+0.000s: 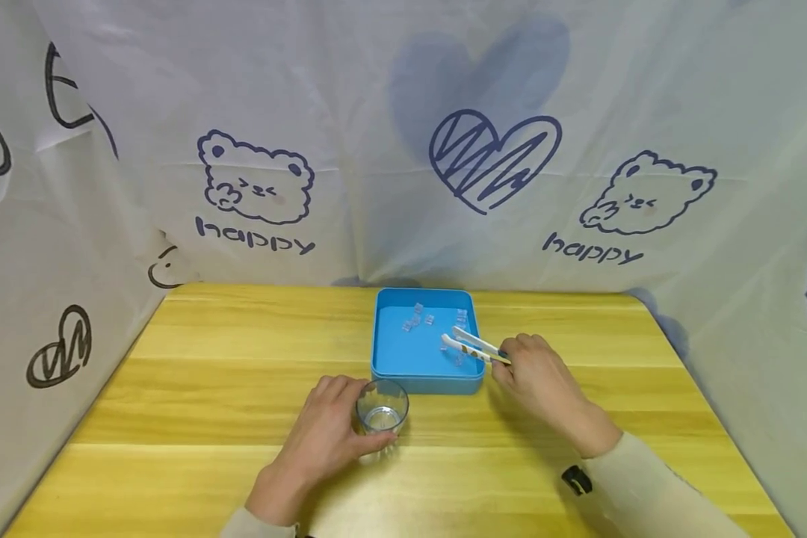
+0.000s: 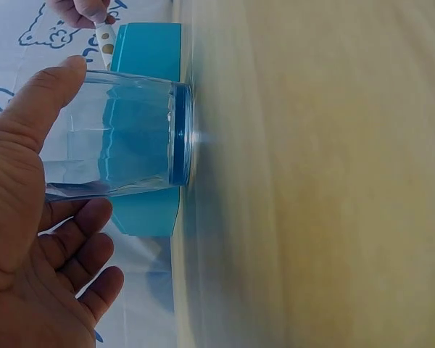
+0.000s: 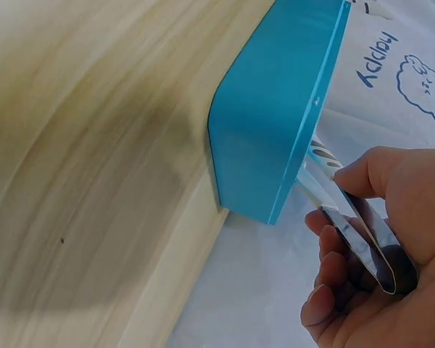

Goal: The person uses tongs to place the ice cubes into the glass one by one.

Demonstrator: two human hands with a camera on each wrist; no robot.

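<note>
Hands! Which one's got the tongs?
The right hand, holding the tongs over the blue box; the left hand holds the clear glass instead.

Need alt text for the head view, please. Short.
A person's right-hand grip holds white-tipped tongs over a blue tray containing small clear cubes. The left-hand grip holds a clear glass in front of the tray. A yellowish wood-grain table meets cartoon-printed white cloth behind.

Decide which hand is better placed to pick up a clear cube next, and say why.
Probably the right hand: it holds tongs reaching into the blue box where the clear cubes lie, while the left hand holds the glass.
</note>
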